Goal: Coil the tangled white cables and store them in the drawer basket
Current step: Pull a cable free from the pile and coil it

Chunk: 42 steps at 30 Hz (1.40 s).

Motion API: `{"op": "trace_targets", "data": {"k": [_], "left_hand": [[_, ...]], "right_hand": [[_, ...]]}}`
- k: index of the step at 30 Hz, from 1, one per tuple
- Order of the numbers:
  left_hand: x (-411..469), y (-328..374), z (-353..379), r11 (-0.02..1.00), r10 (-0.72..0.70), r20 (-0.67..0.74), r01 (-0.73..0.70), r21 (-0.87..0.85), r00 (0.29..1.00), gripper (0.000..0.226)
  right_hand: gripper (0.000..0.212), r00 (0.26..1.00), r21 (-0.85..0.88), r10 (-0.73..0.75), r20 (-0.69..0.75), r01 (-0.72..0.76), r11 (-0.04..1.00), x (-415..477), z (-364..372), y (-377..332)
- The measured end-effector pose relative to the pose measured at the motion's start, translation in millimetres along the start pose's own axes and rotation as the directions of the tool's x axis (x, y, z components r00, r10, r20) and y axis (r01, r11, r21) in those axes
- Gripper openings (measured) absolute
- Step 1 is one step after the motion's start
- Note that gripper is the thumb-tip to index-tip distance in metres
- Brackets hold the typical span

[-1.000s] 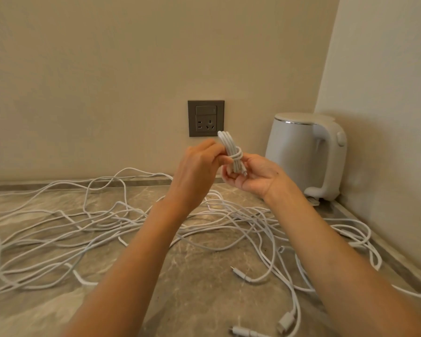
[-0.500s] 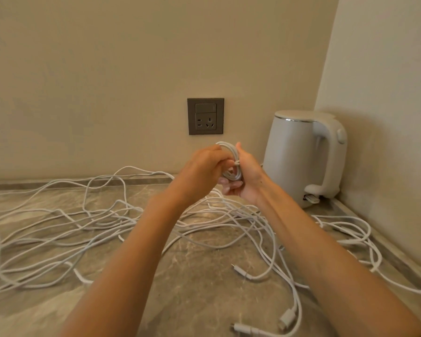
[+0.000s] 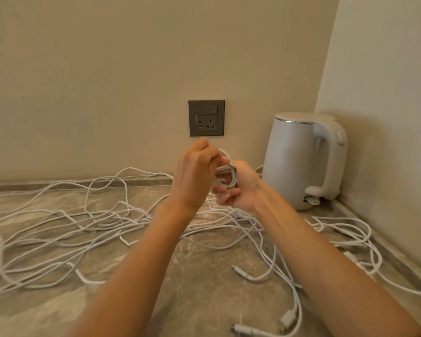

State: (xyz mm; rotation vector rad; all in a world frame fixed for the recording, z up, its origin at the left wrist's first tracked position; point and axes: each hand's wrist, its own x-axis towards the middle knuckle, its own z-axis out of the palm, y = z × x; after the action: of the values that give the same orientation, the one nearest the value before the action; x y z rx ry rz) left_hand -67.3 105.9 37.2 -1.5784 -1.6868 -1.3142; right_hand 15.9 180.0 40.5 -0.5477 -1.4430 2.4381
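Two bare arms reach out over a grey-brown stone countertop [image 3: 199, 295]. The hands meet in the air above it, just below a dark grey square wall socket [image 3: 206, 118].

Between the hands is a small white coiled cable bundle [image 3: 231, 175] — a few round loops packed close together. The left hand [image 3: 195, 176] shows its back to the camera. Its fingers are bent and pinch the top of the bundle. The right hand [image 3: 242, 193] is under the bundle with its palm turned up, and its fingers [image 3: 225, 190] curl round the bottom of the loops. So both hands grip the same bundle, up off the countertop (I cannot tell if a loose end hangs down from it).

Under the arms lies a big tangle of long white cables [image 3: 88, 222]. It spreads over the countertop from the far left edge to the right wall, and the loops cross each other many times. Two loose ends show near the bottom — a small white plug tip [image 3: 240, 272] in the middle and a fatter white plug [image 3: 287, 319] lower down.

A tall white electric kettle [image 3: 294, 164] stands upright in the back right corner, with its handle on the right. Some cable loops lie near it.
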Motion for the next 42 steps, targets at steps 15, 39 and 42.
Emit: {"op": "trace_targets", "data": {"k": [15, 39, 42], "left_hand": [[-2, -2, 10, 0.989, 0.121, 0.161, -0.133, 0.066, 0.979, 0.017], [2, 13, 4, 0.973, -0.133, 0.262, 0.176, -0.151, 0.956, 0.036], [2, 12, 2, 0.966, -0.152, 0.205, 0.189, -0.175, 0.967, 0.034]], "right_hand": [[0.081, 0.997, 0.062, -0.016, -0.082, 0.021, 0.998, 4, -12, -8], [0.088, 0.994, 0.105, -0.089, 0.067, 0.082, 0.991, -3, -2, -5], [0.085, 0.995, 0.138, -0.083, 0.061, 0.074, 0.988, 0, -3, -4]]}}
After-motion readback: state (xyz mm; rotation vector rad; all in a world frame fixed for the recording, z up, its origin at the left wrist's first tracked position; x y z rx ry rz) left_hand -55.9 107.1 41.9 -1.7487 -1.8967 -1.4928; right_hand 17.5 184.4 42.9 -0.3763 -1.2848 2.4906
